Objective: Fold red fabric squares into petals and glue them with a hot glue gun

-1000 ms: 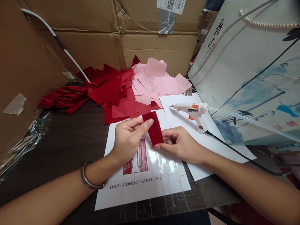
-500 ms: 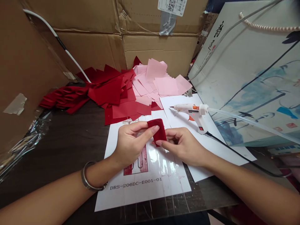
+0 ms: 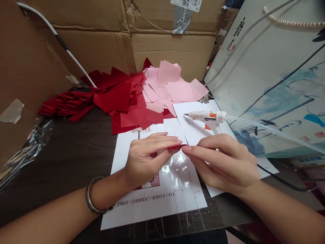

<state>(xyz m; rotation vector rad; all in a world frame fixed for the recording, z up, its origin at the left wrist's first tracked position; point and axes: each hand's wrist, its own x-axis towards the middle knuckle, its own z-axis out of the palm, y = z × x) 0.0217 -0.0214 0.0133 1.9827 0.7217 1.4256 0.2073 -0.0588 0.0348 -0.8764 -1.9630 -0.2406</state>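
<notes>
Between my two hands is a small folded piece of dark red fabric, turned nearly edge-on. My left hand pinches it between the thumb below and the flat fingers above. At its right end, the fingertips of my right hand pinch the edge. Both hands are above a printed sheet with a picture and lettering, mostly covered by clear strips. A white hot glue gun with orange parts stands on another white sheet just behind my right hand, which hides its handle.
Red fabric pieces are heaped at the back left, beside a pile of pink pieces. Cardboard boxes stand behind. A painted white bag leans at the right, near the glue stick and a black cord.
The red piece has turned from showing its broad face to nearly edge-on. My right hand has come up and rotated, now pinching the piece's right end; my left fingers have straightened over it.
</notes>
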